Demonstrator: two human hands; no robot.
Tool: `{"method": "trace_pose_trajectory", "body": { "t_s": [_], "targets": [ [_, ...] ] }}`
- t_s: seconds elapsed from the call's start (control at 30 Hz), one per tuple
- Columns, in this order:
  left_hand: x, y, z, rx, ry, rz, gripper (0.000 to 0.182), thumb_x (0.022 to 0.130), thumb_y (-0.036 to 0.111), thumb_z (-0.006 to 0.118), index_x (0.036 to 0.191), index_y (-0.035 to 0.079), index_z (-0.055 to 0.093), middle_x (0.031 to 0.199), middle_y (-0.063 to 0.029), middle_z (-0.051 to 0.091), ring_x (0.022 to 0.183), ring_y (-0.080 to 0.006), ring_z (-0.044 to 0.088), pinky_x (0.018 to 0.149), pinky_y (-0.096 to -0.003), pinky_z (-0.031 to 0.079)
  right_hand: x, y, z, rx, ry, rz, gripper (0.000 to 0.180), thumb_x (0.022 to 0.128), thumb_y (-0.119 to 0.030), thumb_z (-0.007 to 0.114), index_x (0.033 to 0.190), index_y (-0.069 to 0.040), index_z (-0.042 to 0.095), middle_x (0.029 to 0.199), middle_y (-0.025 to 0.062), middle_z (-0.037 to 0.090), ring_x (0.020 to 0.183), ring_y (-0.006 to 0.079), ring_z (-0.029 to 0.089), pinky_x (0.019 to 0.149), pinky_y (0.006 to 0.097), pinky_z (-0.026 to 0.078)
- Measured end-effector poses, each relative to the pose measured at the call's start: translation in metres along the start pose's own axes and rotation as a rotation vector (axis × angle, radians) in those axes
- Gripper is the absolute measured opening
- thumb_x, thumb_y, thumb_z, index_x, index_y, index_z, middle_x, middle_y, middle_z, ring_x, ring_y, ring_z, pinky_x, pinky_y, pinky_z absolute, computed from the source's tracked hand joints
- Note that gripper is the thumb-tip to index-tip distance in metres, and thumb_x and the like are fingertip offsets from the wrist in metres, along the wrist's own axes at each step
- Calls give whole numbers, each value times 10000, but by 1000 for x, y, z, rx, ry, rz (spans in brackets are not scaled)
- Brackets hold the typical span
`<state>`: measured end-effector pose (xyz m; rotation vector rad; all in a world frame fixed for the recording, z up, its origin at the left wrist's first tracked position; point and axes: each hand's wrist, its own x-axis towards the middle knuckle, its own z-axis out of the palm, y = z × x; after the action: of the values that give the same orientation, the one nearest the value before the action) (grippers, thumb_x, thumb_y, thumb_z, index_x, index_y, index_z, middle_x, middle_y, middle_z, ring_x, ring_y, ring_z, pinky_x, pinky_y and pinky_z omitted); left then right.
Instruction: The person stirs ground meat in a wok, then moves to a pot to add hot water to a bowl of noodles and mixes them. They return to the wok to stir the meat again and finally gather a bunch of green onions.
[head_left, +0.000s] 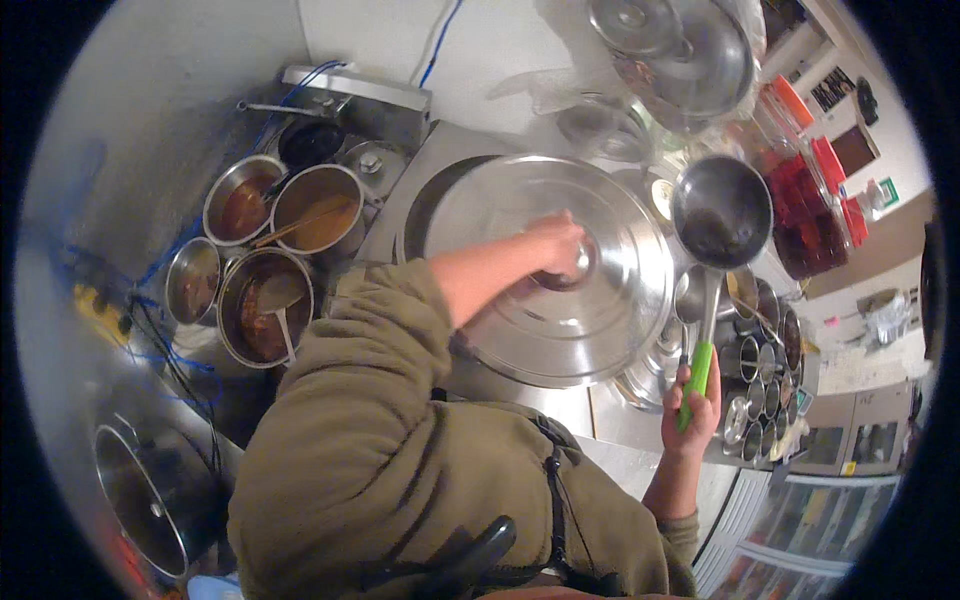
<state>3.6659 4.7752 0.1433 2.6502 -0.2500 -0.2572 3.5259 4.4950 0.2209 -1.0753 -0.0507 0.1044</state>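
Note:
A large round stainless-steel lid (517, 195) lies over most of a big pot (421, 206), whose dark opening shows as a crescent at the upper left. My left hand (553, 244) is closed around the knob in the lid's middle, with the forearm reaching across from the left. In my right hand (694, 420) is the green grip of a long-handled metal ladle (721, 214). Its wide, dark bowl points away from me, to the right of the lid. What the pot contains is hidden.
Left of the pot stand several metal pots of sauce, one holding a ladle (281, 292), another wooden chopsticks (304, 225). Red-lidded jars (806, 214) are at the right, above several metal canisters (757, 397). A dark stockpot (150, 495) sits lower left.

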Motion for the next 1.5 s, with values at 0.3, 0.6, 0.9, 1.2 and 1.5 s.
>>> {"method": "trace_pose_trajectory", "body": {
  "t_s": [0.3,0.6,0.9,1.2,1.5],
  "targets": [
    [19,-36,46,-24,-41,-70,551,565,238,705,1084,105,573,1104,-181,524,961,-304,564,786,-386,491,-33,-2,-26,-45,119,-15,717,680,-12,493,1356,-4,254,957,146,484,604,140,495,514,201,460],
    [-3,-81,49,-37,184,-102,526,666,321,672,1089,35,546,1107,-216,520,1001,-355,524,866,-419,425,-5,8,-15,-102,28,160,693,697,-5,459,1363,-37,271,955,150,493,694,138,482,507,207,401],
    [-122,-27,60,-587,255,-158,477,754,264,650,1155,34,532,1083,-148,564,939,-233,573,815,-331,455,85,78,-9,-143,-414,544,515,808,-55,477,1308,-42,356,914,105,572,589,127,515,456,221,383],
    [-245,84,148,-763,250,-479,417,775,165,637,1152,25,527,1013,-65,575,866,-129,545,775,-271,449,132,146,-73,-875,-578,24,408,864,-203,451,1207,16,481,836,77,599,630,164,559,533,259,456],
    [-360,208,252,-1016,475,-868,371,813,76,596,1157,-19,496,995,-62,565,867,-108,545,778,-242,461,96,175,-152,-1603,-655,84,364,788,-232,506,1053,13,551,1033,178,594,930,286,600,777,367,490]
  ]
}}
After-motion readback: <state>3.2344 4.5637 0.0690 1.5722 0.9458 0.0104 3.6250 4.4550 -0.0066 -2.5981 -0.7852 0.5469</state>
